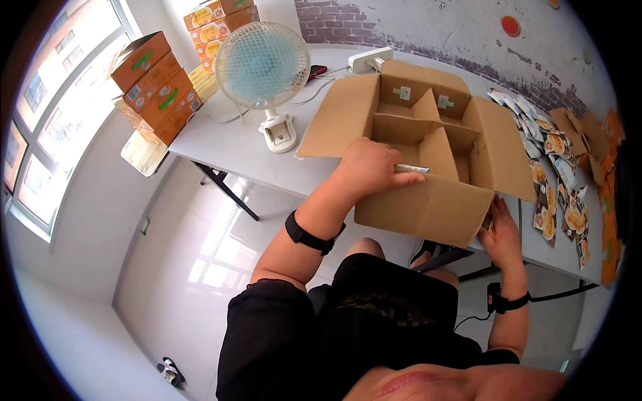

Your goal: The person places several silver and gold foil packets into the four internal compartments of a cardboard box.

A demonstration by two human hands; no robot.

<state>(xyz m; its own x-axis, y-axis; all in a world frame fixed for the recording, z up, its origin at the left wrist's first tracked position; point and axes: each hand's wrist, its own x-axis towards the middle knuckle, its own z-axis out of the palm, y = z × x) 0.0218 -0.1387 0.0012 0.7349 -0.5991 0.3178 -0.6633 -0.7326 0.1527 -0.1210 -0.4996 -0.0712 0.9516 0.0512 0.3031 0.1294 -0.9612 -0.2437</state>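
Note:
An open cardboard box [424,207] sits at the near edge of the table, its flaps folded outward. Cardboard dividers [438,150] split its inside into several compartments. My left hand [371,167] is closed at the box's near left rim. A slim white-and-blue object [412,168] sticks out beside its thumb; its kind cannot be made out. At the near right corner, my right hand [501,234] grips the box low on its side, with some fingertips hidden behind the cardboard.
A small fan [263,65] stands left of the box on the white table [227,140]. Behind are a power strip [370,61] and a phone [317,71]. Several snack packets [550,194] lie to the right. Orange cartons [155,87] are stacked by the window.

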